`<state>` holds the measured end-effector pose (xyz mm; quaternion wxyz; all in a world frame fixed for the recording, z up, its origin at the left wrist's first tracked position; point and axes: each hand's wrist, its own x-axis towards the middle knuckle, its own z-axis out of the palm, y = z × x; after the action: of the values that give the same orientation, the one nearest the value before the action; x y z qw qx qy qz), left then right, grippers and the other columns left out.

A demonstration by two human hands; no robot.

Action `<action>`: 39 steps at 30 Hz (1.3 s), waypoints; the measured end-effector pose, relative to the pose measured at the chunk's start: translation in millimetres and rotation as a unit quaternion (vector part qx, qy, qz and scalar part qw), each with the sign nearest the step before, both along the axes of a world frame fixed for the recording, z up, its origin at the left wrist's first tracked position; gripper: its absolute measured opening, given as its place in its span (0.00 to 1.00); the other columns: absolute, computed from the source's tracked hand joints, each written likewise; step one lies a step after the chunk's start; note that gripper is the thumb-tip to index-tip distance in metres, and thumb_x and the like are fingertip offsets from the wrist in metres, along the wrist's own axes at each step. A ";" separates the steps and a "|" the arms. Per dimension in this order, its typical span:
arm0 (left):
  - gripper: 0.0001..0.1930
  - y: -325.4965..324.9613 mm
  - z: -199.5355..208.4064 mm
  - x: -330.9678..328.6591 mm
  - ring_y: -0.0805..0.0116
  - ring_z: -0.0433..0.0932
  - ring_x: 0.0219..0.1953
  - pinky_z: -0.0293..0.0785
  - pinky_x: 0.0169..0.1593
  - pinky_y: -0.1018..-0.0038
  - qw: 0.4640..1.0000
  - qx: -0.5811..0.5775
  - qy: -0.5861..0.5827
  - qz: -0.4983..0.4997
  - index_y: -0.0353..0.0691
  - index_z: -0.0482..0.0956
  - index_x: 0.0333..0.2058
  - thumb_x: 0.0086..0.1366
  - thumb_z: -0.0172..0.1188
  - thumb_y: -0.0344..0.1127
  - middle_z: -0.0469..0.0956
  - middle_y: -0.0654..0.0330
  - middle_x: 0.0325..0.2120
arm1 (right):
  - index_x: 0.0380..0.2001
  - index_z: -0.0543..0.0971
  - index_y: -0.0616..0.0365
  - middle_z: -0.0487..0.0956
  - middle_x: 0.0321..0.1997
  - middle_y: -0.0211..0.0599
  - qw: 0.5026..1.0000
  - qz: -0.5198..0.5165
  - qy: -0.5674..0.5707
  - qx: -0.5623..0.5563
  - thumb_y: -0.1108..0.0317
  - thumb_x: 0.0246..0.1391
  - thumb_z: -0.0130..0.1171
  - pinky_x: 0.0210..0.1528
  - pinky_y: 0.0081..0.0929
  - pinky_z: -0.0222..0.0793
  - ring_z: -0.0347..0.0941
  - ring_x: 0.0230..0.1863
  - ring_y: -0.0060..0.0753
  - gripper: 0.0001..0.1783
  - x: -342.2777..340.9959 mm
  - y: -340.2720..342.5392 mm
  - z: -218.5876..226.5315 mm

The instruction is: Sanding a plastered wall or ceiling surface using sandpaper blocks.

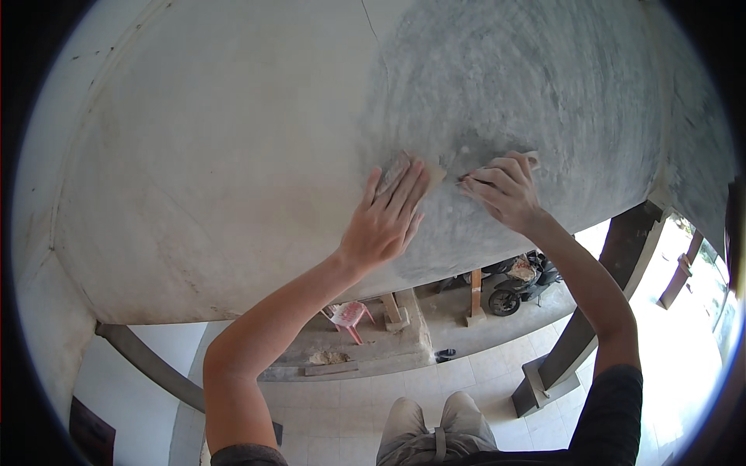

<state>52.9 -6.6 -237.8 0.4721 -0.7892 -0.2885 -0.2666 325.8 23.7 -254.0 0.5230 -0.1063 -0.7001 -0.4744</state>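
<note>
Grip [386, 213] flat on sanding pad [398, 165]

Your left hand [386, 213] and right hand [503, 189] both press against the wall [217, 147], with only a narrow gap between them, so neither can go forward. You have wide bare wall to the left and above, and rough grey plaster [536, 85] up to the right. To the far right a dark post [622, 256] and the wall's edge close that side. Below the wall's lower edge it is open air, down to the tiled floor [435, 388], a pink chair [348, 315] and a motorbike [517, 283].
</note>
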 end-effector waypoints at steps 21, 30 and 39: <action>0.30 10.6 68.6 39.7 0.57 0.53 0.71 0.36 0.70 0.40 0.965 0.157 -0.195 0.071 0.41 0.58 0.68 0.70 0.45 0.44 0.54 0.54 0.70 | 0.35 0.80 0.52 0.80 0.41 0.28 0.972 -0.067 0.175 -0.144 0.74 0.43 0.71 0.46 0.36 0.62 0.72 0.43 0.35 0.14 55.3 -18.9 -121.2; 0.31 -3.3 -79.9 128.0 0.65 0.51 0.72 0.37 0.71 0.46 0.993 -0.103 -0.019 -0.059 0.46 0.56 0.69 0.69 0.47 0.43 0.56 0.61 0.69 | 0.35 0.82 0.54 0.81 0.38 0.30 0.930 -0.095 0.257 -0.247 0.72 0.48 0.68 0.47 0.35 0.63 0.73 0.42 0.36 0.09 56.4 -59.7 -198.6; 0.30 -29.7 -262.3 64.5 0.64 0.55 0.71 0.42 0.69 0.41 0.950 -0.308 0.033 -0.030 0.49 0.56 0.69 0.69 0.47 0.42 0.55 0.60 0.70 | 0.29 0.82 0.56 0.81 0.33 0.37 0.679 -0.276 0.400 -0.550 0.64 0.56 0.63 0.43 0.41 0.66 0.73 0.39 0.44 0.08 152.4 -218.2 -421.5</action>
<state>117.4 -36.3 -500.1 0.2069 -0.9127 -0.3176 -0.1527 478.2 -194.5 -675.5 0.4464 -0.7426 -0.4978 -0.0390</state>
